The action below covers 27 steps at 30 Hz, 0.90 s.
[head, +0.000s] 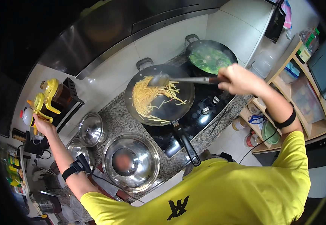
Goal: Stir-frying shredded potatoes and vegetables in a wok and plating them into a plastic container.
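My right hand (238, 80) grips the dark handle of a metal wok spatula (191, 80). The blurred spatula head rests over pale yellow shreds, possibly potato (146, 95), in a dark wok (177, 112). My left hand (44, 125) reaches to the back left, at the yellow handle of a yellow-lidded condiment container (39, 101). Its fingers are partly hidden, so a firm hold cannot be told. Beside it stands a second yellow-lidded container (63, 94) with dark contents. At the back right, leafy greens (208, 60) steam in liquid in another dark pan (230, 52).
Both pans stand on a black glass gas hob (185, 132) with metal knobs. The wok's long black handle (189, 149) points towards my body. Steel bowls (91, 129) and a wide steel basin (148, 163) occupy the granite counter. A wooden shelf unit (281, 81) stands at right.
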Tool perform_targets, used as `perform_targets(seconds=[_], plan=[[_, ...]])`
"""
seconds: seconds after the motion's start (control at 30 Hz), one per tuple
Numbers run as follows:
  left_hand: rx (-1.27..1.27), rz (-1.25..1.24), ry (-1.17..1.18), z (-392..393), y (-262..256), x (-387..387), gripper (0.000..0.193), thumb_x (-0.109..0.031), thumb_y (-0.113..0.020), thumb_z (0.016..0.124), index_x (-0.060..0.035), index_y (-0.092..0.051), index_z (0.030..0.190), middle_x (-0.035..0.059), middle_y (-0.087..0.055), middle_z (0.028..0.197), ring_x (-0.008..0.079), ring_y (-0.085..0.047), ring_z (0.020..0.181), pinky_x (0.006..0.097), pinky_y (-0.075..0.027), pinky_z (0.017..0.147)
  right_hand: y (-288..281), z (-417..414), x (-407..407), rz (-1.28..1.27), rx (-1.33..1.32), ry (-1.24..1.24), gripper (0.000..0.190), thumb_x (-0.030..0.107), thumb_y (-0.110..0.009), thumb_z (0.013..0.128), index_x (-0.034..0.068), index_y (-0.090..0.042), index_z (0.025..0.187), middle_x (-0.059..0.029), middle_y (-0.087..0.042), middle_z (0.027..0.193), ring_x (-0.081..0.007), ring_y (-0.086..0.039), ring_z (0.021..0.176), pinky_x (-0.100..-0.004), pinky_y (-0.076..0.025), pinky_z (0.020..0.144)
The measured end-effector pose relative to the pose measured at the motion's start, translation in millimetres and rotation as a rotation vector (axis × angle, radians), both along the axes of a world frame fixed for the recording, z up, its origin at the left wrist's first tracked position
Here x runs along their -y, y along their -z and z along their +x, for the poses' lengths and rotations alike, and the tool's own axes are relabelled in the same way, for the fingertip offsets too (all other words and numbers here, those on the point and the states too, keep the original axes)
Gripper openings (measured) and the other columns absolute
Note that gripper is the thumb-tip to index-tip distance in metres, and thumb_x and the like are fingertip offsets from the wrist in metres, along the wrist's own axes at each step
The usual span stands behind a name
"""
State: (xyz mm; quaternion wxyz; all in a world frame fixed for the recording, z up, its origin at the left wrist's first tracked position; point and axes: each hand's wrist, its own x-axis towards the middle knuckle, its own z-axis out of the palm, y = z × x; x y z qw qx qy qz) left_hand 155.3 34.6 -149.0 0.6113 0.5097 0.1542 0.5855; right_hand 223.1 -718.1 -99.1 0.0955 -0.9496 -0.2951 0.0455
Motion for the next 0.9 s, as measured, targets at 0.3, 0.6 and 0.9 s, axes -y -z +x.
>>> perform_targets(seconds=[0.3, 0.6, 0.9], plan=[[-0.184, 0.081, -0.42, -53.4, 4.8, 127.8, 0.039, -0.033, -0.052, 0.093, 0.0011, -0.061, 0.11, 0.0135, -0.062, 0.108, 0.0235, -0.057, 0.098, 0.0368, -0.04, 0.094, -31.4, 82.8, -74.6, -0.617, -0.102, 0.149, 0.038, 0.033, -0.062, 0.084, -0.004, -0.068, 0.077, -0.0198, -0.066, 0.072, -0.0316, -0.067, 0.075, -0.0418, -0.052, 0.068], [-0.986, 0.089, 1.016, -148.3, 85.3, 426.4, 0.037, -0.038, -0.056, 0.093, -0.0061, -0.058, 0.112, 0.0063, -0.06, 0.106, 0.0147, -0.054, 0.097, 0.0312, -0.044, 0.087, 8.7, 62.8, -27.1, -0.163, 0.24, -0.23, 0.028, 0.034, -0.066, 0.082, 0.007, -0.071, 0.084, -0.0163, -0.063, 0.066, -0.033, -0.064, 0.067, -0.0421, -0.05, 0.063], [-0.57, -1.049, 1.423, -127.5, 193.1, 564.9, 0.043, -0.051, -0.044, 0.097, -0.0088, -0.052, 0.103, 0.005, -0.055, 0.079, 0.0146, -0.055, 0.068, 0.0272, -0.047, 0.063, -53.6, 65.1, -23.8, -0.257, 0.756, -0.458, 0.025, 0.028, -0.07, 0.078, 0.003, -0.068, 0.079, -0.0155, -0.064, 0.067, -0.0317, -0.065, 0.07, -0.0426, -0.052, 0.066]])
